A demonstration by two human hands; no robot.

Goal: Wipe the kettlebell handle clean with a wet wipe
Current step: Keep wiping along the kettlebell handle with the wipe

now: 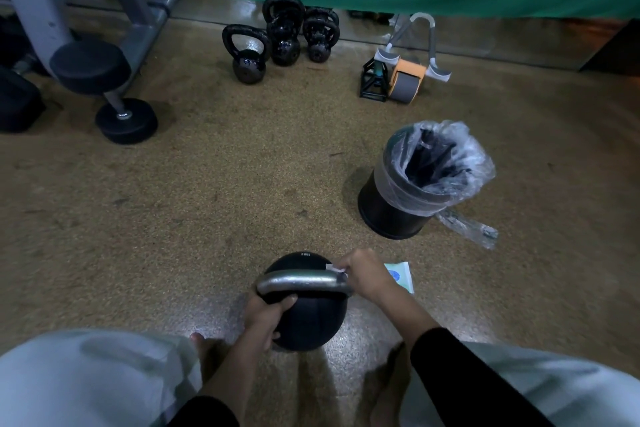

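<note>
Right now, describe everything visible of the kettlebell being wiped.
The kettlebell is a round black ball with a dull grey metal handle across its top. It sits handle-up on the speckled floor, close in front of the person. The left hand grips it under the handle's left end; the right hand pinches a white wet wipe against the handle's right end.

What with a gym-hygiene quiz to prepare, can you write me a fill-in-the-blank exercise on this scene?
1. The right hand presses a wet wipe against the ____ end of the kettlebell handle.
2. The left hand steadies the kettlebell, whose round body is ____.
3. The wipes packet lies on the ____ beside the right hand.
4. The black bin is lined with a clear ____ bag.

Missing words: right; black; floor; plastic.
</note>
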